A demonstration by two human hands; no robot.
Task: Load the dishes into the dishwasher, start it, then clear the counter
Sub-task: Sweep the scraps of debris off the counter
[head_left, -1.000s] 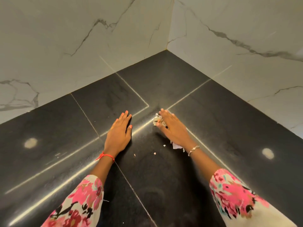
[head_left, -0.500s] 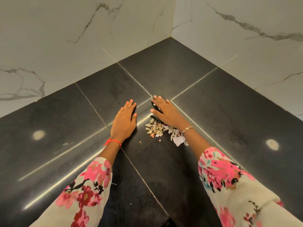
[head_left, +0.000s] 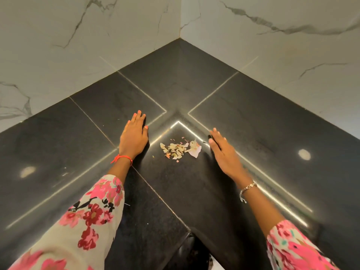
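No writing, label, brand, number or sign can be read here. The counter (head_left: pixel 253 133) and the walls (head_left: pixel 58 55) show only seams and marble veins. The sleeves (head_left: pixel 93 211) carry a flower print without letters. The scraps (head_left: pixel 178 150) are too small to judge; the pale paper piece among them may be printed, but nothing on it is legible.
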